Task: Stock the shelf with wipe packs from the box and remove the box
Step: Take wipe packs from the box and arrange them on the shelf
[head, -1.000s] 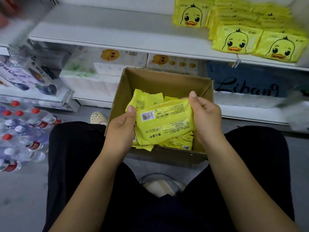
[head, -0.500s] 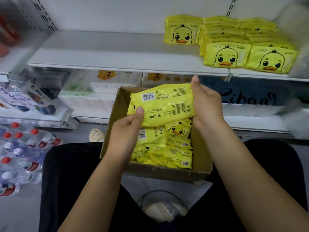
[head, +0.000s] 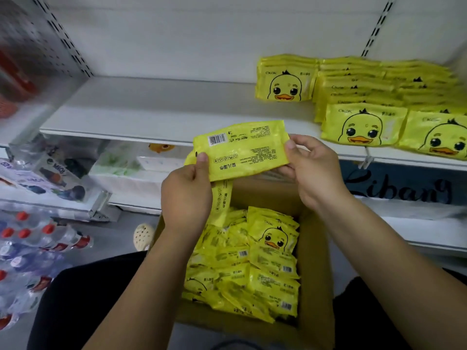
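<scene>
Rightward, "Ckok" duck packs [head: 364, 126]; nearer, barcoded pack [head: 242, 150].

Glossy yellow plastic wipe packs [head: 240, 150], matt brown cardboard box [head: 313, 281], smooth white shelf [head: 151, 109].

Head-worn view, forward-down, seemingly near shelf [head: 151, 107]

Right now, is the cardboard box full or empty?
Partly full: yellow wipe packs lie piled inside the box, with its inner walls showing above them.
</scene>
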### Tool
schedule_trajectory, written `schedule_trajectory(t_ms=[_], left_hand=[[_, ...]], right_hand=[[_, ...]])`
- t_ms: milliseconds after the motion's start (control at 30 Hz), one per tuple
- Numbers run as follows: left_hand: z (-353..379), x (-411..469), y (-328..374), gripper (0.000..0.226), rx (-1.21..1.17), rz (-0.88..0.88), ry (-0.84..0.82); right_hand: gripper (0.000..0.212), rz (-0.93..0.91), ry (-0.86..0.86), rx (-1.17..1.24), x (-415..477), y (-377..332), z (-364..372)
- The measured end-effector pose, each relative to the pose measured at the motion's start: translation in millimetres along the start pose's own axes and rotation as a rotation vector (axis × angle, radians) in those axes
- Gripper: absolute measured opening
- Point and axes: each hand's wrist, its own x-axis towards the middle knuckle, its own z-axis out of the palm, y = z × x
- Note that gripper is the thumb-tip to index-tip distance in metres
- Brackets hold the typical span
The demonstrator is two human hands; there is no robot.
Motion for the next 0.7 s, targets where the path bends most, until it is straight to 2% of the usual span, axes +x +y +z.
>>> schedule_trajectory(t_ms=[167, 267, 333, 400, 500, 567, 633, 700], left_hand=[[13.7, 25.8, 17.6, 0.065, -0.056, -0.029, -0.047], [24.6, 35.9, 27.1, 0.061, -0.138, -0.076, -0.052], [30.4, 39.7, 33.2, 0.061, -0.181, -0.084, -0.04], [33.8, 44.0, 40.9, 0.06, -0.241, -0.09, -0.033], [34.6, 50.8, 55.2, 0.059, -0.267, -0.067, -0.051], [35.9, 51.5, 63.8, 0.061, -0.28, -0.041, -0.08], [38.9, 47.9, 72.6, 0.066, -0.278, -0.019, -0.103], [42.3, 43.3, 80.4, 0.071, -0.264, -0.015, -0.117]], right_hand=[[0.011, -0.092, 0.009, -0.05, 31.9, -2.2, -0.6], [0.01, -0.077, 0.035, -0.02, 47.1, -6.1, -0.6], [0.017, -0.148, 0.05, -0.141, 54.6, -7.6, -4.1], [0.031, -0.293, 0.034, -0.368, 57.3, -7.9, -9.5], [0.06, -0.498, -0.203, -0.556, 51.7, -6.1, -6.5], [0.077, -0.561, -0.344, -0.663, 51.6, -1.5, -1.5], [0.085, -0.512, -0.391, -0.658, 53.3, 1.5, 2.0], [0.088, -0.421, -0.405, -0.485, 55.3, 1.1, 5.5]])
